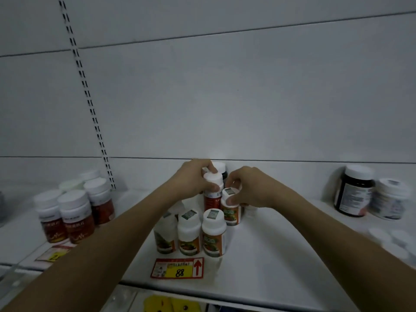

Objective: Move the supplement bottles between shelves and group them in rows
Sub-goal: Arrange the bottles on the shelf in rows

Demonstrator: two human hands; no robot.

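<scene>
- Nearest the camera, at 6 o'clock: yellow tags (172,304) on the lower shelf edge, with the red-and-yellow "88" price label (177,267) just above on the white shelf (281,255).
- Both forearms are extended toward 12 o'clock, meeting at the centre cluster.
- The left hand (191,179) is wrapped round the white cap of the tall red bottle (211,195); fingers are curled over the cap, thumb at its lower rim. Grip is closed on it.
- The right hand (247,188) is pinched on the cap of the green-label bottle (230,210), just beside the red one at its 3 o'clock. Also closed on its bottle.
- Caps are probably gripped because the bodies are packed too close for side access.
- Both held bottles are upright, long axis vertical, caps up, labels facing the camera.
- A front row of three green-label bottles (190,233) is standing at 6 o'clock of the held pair, so a second row behind it is likely being built.
- A red-label group (74,215) is at 9 o'clock; a dark jar (353,192) and white bottle (389,199) are at 3 o'clock, blurred.
</scene>
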